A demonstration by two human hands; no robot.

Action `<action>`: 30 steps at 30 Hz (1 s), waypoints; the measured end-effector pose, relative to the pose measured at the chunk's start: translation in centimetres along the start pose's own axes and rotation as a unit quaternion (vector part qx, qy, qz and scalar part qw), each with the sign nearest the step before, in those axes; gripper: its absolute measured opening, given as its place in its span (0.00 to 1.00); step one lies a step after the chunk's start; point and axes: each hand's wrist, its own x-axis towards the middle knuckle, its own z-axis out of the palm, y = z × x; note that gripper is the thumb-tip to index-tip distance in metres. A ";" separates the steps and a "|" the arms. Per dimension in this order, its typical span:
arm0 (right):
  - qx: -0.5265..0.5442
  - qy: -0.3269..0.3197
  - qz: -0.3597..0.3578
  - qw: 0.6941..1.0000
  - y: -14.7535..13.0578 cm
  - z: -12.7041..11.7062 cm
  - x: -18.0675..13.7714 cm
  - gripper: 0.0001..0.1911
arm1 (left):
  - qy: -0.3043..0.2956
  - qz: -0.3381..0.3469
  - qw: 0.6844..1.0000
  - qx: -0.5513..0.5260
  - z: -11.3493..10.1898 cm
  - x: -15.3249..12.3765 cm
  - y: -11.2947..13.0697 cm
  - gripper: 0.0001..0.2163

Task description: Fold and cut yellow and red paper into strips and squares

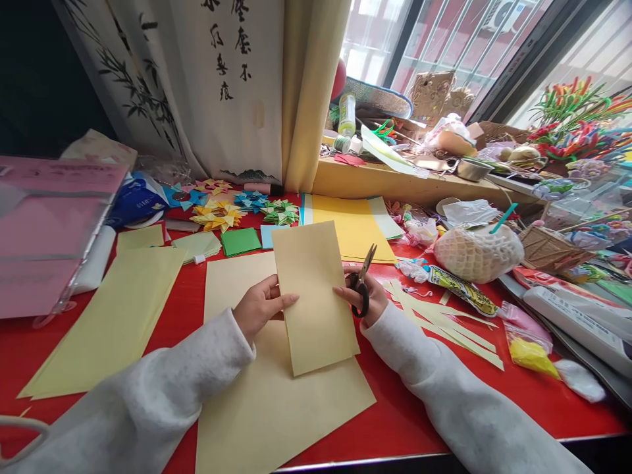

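Left hand (261,303) clamped on the left edge of a pale yellow paper sheet (313,303), thumb on top, fingertips behind. Right hand (369,299) closed around scissors (364,280), its thumb also set on the sheet's right edge. Hands apart, sheet held between them above a larger sheet (276,415) on the red table (538,408). Long axis of the held sheet directed away from the body, far end leaning slightly left. Scissor blades pointed away and a little rightward. Held sheet seen as a whole rectangle; whether it is layered cannot be told. To the right, narrow strips (451,322) seen, judged already cut. To the left, long sheets (108,322) apparently left uncut. Farther off, folded paper stars (217,214) are grouped, seemingly finished.
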 end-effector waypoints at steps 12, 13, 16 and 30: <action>-0.020 -0.036 0.060 0.997 -0.6 -0.1 0.6 0.17 | 0.052 -0.101 0.994 0.005 -1.5 1.2 -1.0 0.15; -0.024 -0.034 0.061 0.997 -0.8 -0.2 0.6 0.16 | 0.066 -0.082 0.994 0.010 -1.9 1.4 -0.9 0.15; -0.050 -0.049 0.079 0.994 -1.8 -0.3 0.5 0.15 | 0.118 -0.015 0.992 0.040 -3.1 1.9 -0.4 0.15; -0.104 -0.252 0.197 0.942 -1.9 0.8 -1.1 0.19 | 0.206 0.167 0.964 -0.015 -4.6 1.6 2.4 0.13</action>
